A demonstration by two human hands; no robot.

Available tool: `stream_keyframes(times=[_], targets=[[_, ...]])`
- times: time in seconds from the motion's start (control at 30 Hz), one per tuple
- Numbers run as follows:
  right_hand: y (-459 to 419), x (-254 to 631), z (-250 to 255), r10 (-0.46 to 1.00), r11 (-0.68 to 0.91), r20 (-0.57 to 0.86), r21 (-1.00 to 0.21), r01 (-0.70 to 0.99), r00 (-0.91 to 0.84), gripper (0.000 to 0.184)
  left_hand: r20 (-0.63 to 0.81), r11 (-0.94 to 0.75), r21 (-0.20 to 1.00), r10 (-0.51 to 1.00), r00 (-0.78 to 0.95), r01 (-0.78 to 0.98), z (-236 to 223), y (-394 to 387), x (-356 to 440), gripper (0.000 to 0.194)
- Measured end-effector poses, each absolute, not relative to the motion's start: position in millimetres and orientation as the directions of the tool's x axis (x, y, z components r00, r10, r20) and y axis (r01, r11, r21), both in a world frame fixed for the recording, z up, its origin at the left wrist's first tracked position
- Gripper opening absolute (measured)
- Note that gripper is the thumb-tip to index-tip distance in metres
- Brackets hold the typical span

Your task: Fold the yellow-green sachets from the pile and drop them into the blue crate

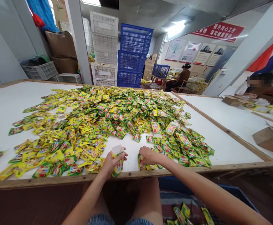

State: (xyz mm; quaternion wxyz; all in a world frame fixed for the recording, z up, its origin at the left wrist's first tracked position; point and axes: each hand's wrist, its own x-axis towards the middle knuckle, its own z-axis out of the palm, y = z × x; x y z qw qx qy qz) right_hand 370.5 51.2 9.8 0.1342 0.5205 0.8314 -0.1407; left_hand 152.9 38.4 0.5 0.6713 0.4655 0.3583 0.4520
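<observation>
Head view: left hand is gripping an upright pouch at the near counter edge; right hand is clamping glossy flat sachets. Blue crate below is holding some.

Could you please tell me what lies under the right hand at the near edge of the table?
The right hand rests on a few yellow-green sachets on the white table, their edges poking out below the fingers. How many it covers is hidden by the palm.
</observation>
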Motion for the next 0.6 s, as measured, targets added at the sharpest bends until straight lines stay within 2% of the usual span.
stream_keyframes(times=[0.13,0.23,0.3,0.4,0.47,0.6], targets=[[42.9,375.7,12.1,0.847,0.394,-0.328,-0.142,0.908,-0.419,0.039,-0.056,0.173,0.952,0.909,0.413,-0.252,1.6,44.7,153.0,0.042],[42.3,374.5,32.2,0.858,0.4,-0.257,-0.205,0.893,-0.444,0.023,-0.061,0.185,0.952,0.896,0.441,-0.244,-1.4,50.4,154.7,0.049],[44.7,368.7,52.6,0.877,0.417,-0.1,-0.327,0.848,-0.47,0.014,-0.068,0.198,0.951,0.884,0.462,-0.238,-3.5,53.5,156.9,0.053],[51.1,351.8,79.2,0.878,0.463,0.138,-0.488,0.74,-0.459,0.012,-0.067,0.192,0.959,0.867,0.493,-0.208,-4.2,55.9,160.7,0.051],[56.4,337.3,88.2,0.868,0.48,0.141,-0.484,0.732,-0.476,0.013,-0.045,0.162,0.969,0.857,0.513,-0.186,-2.9,55.8,162.9,0.045],[63.6,310.7,92.9,0.827,0.545,0.07,-0.348,0.763,-0.558,0.012,-0.019,0.104,0.986,0.843,0.537,-0.129,0.9,53.4,165.8,0.036]])
